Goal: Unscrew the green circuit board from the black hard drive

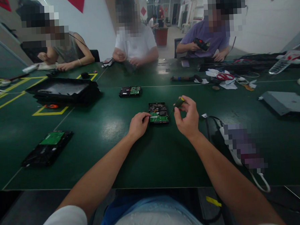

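Note:
A hard drive (158, 108) lies on the green table straight ahead, its green circuit board facing up along the near side. My left hand (139, 125) rests at its left edge, fingers closed together and touching the corner of the board; whether they pinch anything there is hidden. To the right of the drive, my right hand (188, 119) grips a screwdriver (179, 103) with a dark, yellow-ended handle between thumb and fingers. The screwdriver's thin shaft slants down toward the drive's right side, and its tip is too small to make out.
Another hard drive (130, 91) lies farther back, and a larger black one with a green board (51, 139) at left. A black tray (65, 90) stands behind it. Right are a power strip (231, 145), cables, a grey metal box (285, 102) and a bottle (286, 60). Three people sit opposite.

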The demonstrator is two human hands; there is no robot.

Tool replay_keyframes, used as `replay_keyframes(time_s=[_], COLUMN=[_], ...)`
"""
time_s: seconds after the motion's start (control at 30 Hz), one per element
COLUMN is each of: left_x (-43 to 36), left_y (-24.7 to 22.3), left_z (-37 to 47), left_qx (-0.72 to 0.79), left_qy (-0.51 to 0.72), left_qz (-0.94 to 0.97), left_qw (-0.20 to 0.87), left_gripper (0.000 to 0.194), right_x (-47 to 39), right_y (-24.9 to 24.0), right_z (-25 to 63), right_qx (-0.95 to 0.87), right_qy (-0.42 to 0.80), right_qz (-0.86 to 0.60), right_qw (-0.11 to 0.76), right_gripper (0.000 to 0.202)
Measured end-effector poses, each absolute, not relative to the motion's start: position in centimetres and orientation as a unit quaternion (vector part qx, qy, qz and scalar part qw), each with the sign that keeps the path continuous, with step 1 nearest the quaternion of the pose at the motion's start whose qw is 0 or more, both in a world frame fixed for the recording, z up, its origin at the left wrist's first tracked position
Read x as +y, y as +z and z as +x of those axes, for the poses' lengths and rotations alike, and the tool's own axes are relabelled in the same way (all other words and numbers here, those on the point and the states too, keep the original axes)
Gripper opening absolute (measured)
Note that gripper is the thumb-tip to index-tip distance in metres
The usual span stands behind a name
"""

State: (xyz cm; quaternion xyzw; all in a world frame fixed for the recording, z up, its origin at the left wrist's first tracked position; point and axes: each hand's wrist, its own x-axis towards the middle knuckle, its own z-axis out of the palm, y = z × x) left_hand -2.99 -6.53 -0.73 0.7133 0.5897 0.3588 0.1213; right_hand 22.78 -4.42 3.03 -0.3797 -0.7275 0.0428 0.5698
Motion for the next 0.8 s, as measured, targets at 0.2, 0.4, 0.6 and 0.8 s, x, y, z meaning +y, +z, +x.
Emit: replay_keyframes(time_s=[0.2,0.4,0.6,0.8], left_x=[-6.54,-6.34,-6.44,-6.38], left_y=[-0.68,-1.04,-1.0,-0.9], left_z=[-2.97,-3.01,-3.03,-3.05], left_qx=[0.582,0.589,0.586,0.583], left_qy=[0.357,0.356,0.361,0.363], left_qz=[0.722,0.717,0.716,0.718], left_qw=[0.116,0.115,0.117,0.116], left_gripper=[0.024,0.023,0.023,0.022], right_x=[-4.63,-4.63,-4.7,-4.7], right_y=[3.14,3.1,3.33,3.5], right_z=[22.7,22.56,22.79,22.8], right_qx=[-0.729,-0.724,-0.732,-0.731], right_qy=[0.02,0.042,0.013,0.046], right_qz=[-0.392,-0.388,-0.403,-0.394], right_qw=[0.561,0.569,0.55,0.555], right_gripper=[0.054,0.056,0.053,0.056])
